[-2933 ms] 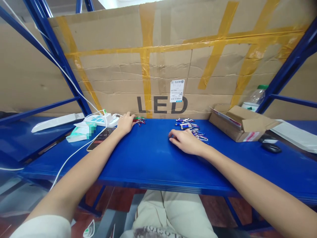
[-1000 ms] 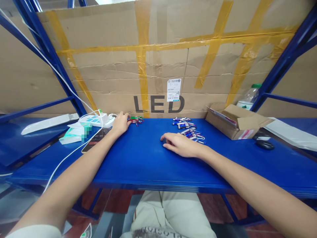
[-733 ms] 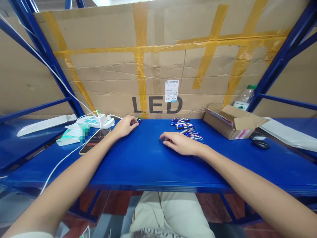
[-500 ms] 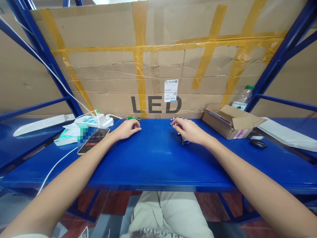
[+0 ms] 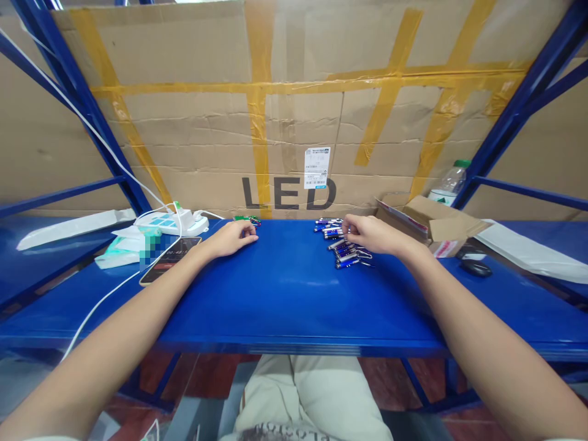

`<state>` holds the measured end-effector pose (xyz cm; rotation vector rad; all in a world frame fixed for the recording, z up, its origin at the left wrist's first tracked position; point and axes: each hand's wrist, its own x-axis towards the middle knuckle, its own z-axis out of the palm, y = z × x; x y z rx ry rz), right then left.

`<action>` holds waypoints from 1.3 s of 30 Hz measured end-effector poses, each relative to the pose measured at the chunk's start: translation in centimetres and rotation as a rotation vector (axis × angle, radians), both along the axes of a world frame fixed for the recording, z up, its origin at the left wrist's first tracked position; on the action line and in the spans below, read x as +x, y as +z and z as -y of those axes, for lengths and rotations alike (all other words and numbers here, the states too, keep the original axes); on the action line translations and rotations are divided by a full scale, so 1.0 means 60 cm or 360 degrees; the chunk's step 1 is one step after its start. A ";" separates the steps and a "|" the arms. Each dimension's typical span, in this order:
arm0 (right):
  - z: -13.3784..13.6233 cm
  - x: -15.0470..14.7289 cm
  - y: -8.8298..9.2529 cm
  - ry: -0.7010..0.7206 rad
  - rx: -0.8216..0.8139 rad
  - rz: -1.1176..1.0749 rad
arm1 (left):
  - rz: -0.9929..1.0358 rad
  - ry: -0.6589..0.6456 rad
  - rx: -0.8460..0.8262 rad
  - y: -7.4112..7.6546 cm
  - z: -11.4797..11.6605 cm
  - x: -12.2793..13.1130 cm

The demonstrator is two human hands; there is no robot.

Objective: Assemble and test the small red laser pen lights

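Several small blue-and-silver metal flashlights (image 5: 346, 250), some with wire clips, lie in a loose column on the blue tabletop (image 5: 285, 294). At the upper right of this group is my right hand (image 5: 367, 234), its fingers curled together against the flashlights' ends; whatever is between the fingertips is hidden. My left hand (image 5: 232, 237) rests on the table to the left, fingers loosely bent and thumb apart, holding nothing. Just behind it, by the cardboard, lies a small group of green and red pieces (image 5: 248, 219), partly covered by the hand.
On the left are a phone (image 5: 172, 260), a white power strip (image 5: 169, 222) with cables and a plastic packet (image 5: 124, 248). An open cardboard box (image 5: 452, 223), a black mouse (image 5: 476, 267) and a bottle (image 5: 452, 182) stand right. A large taped carton (image 5: 206, 141) closes off the back.
My right hand has moved to the right, uncovering most of the flashlights that it hid before. My left hand stays in nearly the same place.
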<state>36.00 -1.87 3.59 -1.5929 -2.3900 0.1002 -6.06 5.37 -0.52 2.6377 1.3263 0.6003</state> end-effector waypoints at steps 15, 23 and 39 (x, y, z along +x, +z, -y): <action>-0.002 0.023 0.003 0.0282 -0.0282 0.0053 | -0.0014 -0.0005 0.0023 -0.002 -0.003 -0.007; -0.015 0.021 -0.010 0.0284 -0.0201 0.0109 | -0.0017 -0.0022 -0.0007 -0.001 0.000 -0.003; -0.010 0.007 -0.012 0.0252 -0.0102 0.0167 | -0.0024 -0.0022 -0.0033 0.003 0.003 -0.003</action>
